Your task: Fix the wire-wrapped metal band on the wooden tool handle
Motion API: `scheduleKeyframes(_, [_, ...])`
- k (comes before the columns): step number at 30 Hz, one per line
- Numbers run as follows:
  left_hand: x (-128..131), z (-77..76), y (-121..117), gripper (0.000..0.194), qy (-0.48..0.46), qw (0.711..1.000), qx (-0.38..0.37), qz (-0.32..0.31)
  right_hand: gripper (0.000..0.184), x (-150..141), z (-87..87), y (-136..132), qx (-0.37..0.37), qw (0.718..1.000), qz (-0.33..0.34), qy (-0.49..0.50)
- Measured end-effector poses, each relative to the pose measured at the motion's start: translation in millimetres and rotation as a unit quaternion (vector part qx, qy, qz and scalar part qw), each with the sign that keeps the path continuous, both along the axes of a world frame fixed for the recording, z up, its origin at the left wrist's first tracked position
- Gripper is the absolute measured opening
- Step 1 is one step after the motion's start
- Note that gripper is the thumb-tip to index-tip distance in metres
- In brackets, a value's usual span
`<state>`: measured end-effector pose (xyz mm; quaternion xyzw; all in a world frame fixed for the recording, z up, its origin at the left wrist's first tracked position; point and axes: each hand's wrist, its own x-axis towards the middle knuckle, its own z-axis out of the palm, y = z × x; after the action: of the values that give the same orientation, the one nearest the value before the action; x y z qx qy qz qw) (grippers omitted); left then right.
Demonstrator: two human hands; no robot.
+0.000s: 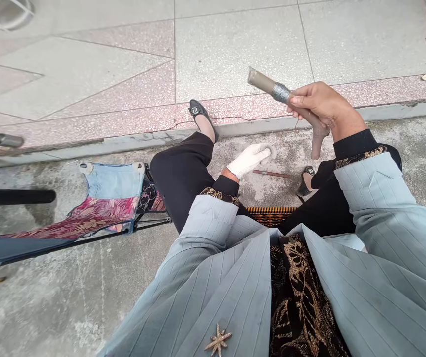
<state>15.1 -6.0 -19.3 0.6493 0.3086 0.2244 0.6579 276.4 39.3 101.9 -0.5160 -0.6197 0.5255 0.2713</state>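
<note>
My right hand (319,101) is raised over the kerb, bare, with its fingers wrapped round a bent brown wooden-looking piece (263,82). Shiny wire (281,92) is wound in a band round that piece, just beyond my thumb. Its other end bends down below my wrist. Lower, between my knees, is my left hand (250,158) in a white glove, fingers drawn together. Something pale and rounded shows at its fingertips; I cannot make out what it is. A thin reddish-brown rod (274,173) lies on the concrete just beyond the left hand.
A low tiled step (231,130) runs across in front of my feet. At left stands a folding chair (104,208) with blue and pink floral cloth. A metal cylinder (8,140) lies on the step, and a black tube (19,197) juts in. A woven seat (272,216) is beneath me.
</note>
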Motion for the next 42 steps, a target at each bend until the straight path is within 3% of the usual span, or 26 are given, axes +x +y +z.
scheduleKeyframes(4, [-0.7, 7.8, -1.5, 0.029, 0.081, 0.993, 0.085, -0.033, 0.043, -0.6, -11.3, 6.2, 0.003, 0.990, -0.051, -0.128])
scheduleKeyframes(8, [-1.3, 14.3, -2.2, 0.032, 0.125, 0.979, 0.153, -0.058, 0.043, -12.4, -25.0, 12.4, 0.005, 0.955, -0.042, -0.295])
scheduleKeyframes(14, [-2.4, 16.9, -1.3, 0.034, 0.129, 0.969, 0.206, -0.048, 0.031, -31.8, -36.3, 13.8, 0.032, 0.863, 0.058, -0.501])
scheduleKeyframes(22, [-13.6, 31.0, 2.6, 0.032, 0.183, 0.955, 0.233, 0.001, 0.034, -50.4, -44.7, -6.2, -0.011, 0.810, 0.270, -0.521])
scheduleKeyframes(27, [-21.7, 25.9, 9.3, 0.037, 0.200, 0.955, 0.215, 0.045, 0.023, -53.2, -45.5, -14.8, -0.079, 0.814, 0.401, -0.412])
scheduleKeyframes(34, [-20.0, 15.4, 16.4, 0.037, 0.119, 0.979, 0.144, 0.084, 0.036, -39.6, -33.3, -13.4, -0.131, 0.867, 0.453, -0.163])
scheduleKeyframes(37, [-15.8, 3.5, 19.3, 0.042, 0.093, 0.987, 0.106, 0.081, 0.033, -30.9, -17.5, -14.2, -0.112, 0.901, 0.385, -0.165])
scheduleKeyframes(42, [-3.9, -7.7, 13.2, 0.050, 0.057, 0.996, 0.017, 0.070, 0.026, -24.5, 5.5, -16.6, -0.043, 0.963, 0.159, -0.212])
